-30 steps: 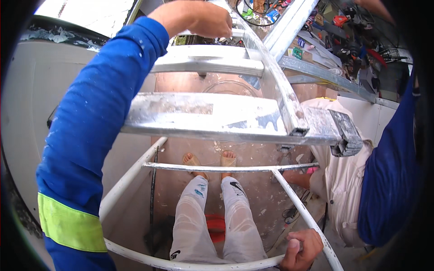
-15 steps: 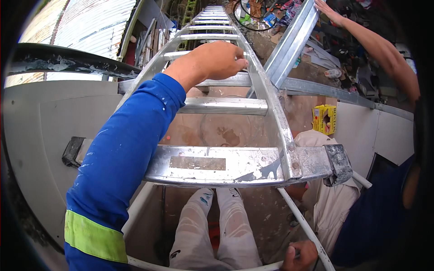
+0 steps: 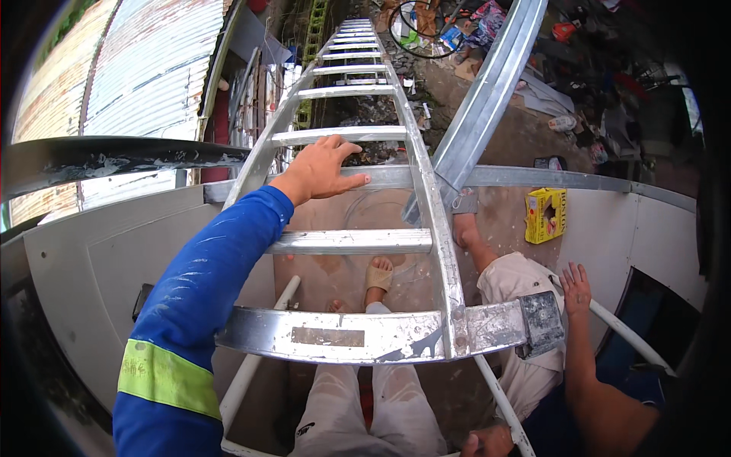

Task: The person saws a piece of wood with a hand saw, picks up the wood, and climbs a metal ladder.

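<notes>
A long aluminium ladder (image 3: 340, 241) stretches away from me, its wide foot bar (image 3: 411, 335) nearest me. My left hand (image 3: 324, 169), in a blue sleeve with a yellow-green band, is over the ladder's left half by a rung. Its fingers are apart and hold nothing; whether they touch the rung cannot be made out. At the lower edge my right hand (image 3: 487, 442), partly cut off, is closed around a white pipe rail (image 3: 499, 392). A galvanised metal beam (image 3: 487, 99) slants up beside the ladder's right rail.
At the right a person in a dark top and beige shorts (image 3: 525, 282) has a hand (image 3: 576, 289) near a white pipe. A yellow box (image 3: 545, 215) stands by a pale panel (image 3: 598, 228). A dark pipe (image 3: 129, 158) and corrugated roofing (image 3: 152, 68) are at left.
The ladder's foot bar sits lower in view, shifted left. My left hand has moved lower and its fingers have spread. The other person's arm has come down from the metal beam.
</notes>
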A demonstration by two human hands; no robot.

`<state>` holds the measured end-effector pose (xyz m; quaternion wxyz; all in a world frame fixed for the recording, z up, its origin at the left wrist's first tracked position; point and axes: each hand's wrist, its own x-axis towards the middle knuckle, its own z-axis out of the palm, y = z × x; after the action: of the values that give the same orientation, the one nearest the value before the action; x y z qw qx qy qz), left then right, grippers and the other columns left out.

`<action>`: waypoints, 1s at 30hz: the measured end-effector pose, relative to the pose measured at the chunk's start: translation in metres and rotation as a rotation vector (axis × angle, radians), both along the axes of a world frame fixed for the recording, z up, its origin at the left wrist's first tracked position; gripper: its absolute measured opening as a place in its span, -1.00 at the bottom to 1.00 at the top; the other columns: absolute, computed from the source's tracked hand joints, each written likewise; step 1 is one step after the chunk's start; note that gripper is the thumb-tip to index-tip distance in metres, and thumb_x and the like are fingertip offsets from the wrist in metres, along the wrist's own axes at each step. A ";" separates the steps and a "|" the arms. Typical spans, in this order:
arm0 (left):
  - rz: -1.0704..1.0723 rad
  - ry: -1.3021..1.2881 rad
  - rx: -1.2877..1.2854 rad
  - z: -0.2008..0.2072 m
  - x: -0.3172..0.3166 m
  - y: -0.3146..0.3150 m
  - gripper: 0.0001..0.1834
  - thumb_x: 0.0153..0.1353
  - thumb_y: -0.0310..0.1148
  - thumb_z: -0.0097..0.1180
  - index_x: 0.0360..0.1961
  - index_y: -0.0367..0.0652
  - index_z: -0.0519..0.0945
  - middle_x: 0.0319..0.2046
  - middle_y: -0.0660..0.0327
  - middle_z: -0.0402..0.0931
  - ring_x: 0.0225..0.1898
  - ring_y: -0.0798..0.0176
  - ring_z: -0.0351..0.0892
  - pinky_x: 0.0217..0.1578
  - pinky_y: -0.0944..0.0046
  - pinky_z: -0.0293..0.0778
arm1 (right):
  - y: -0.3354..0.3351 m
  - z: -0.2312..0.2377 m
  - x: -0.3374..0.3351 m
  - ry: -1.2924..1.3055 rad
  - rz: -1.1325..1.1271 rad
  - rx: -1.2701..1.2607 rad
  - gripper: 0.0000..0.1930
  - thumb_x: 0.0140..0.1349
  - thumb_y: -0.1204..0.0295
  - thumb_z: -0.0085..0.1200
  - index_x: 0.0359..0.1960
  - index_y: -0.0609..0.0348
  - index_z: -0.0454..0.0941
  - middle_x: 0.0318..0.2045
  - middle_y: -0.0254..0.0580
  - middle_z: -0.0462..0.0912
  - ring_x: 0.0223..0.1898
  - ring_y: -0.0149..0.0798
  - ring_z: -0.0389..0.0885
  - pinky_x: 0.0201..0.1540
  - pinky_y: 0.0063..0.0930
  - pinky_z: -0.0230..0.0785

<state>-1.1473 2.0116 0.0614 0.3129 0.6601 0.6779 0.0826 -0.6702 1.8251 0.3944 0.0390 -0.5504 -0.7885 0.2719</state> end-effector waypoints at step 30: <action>-0.164 0.046 -0.041 -0.054 -0.012 0.004 -0.13 0.08 0.36 0.37 0.27 0.01 0.62 0.07 0.04 0.65 0.13 -0.12 0.69 0.12 -0.06 0.62 | 0.020 0.005 -0.012 -0.147 -0.026 -0.132 -0.72 0.38 0.35 0.28 -0.51 0.14 0.58 -0.55 -0.01 0.51 -0.51 0.11 0.48 -0.41 0.00 0.31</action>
<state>-1.1592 2.0161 0.0076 0.3167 0.7085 0.6301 0.0276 -0.6824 1.8447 0.3996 -0.0519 -0.5805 -0.7622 0.2815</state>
